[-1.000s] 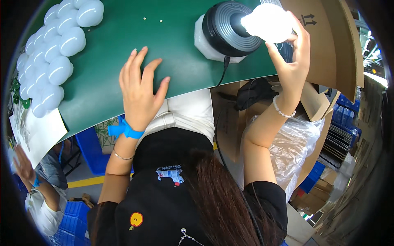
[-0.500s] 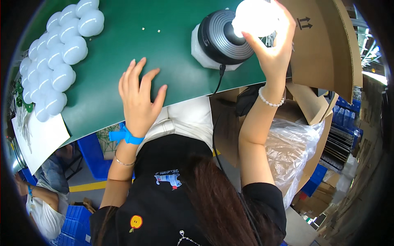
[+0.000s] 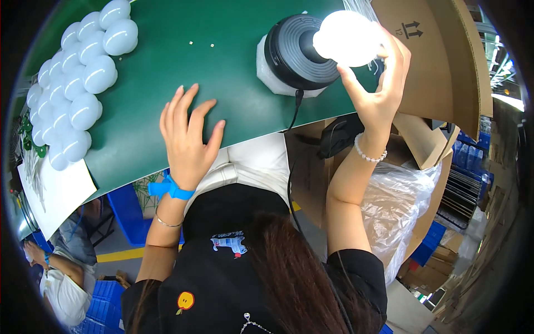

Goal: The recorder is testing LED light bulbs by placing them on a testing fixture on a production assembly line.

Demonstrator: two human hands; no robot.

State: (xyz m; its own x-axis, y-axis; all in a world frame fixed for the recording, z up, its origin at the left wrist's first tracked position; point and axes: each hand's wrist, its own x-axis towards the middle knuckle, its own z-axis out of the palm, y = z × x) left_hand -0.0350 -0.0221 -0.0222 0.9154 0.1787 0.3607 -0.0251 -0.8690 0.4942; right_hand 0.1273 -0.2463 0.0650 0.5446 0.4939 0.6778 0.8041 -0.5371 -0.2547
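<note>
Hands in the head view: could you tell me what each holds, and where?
Right hand grips the lit bulb by its round globe, at the black tester. Left hand holds nothing, flat on the green table.

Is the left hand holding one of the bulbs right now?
No: the left hand lies flat and open on the green table, apart from the row of white bulbs, while the right hand grips the lit bulb.
</note>
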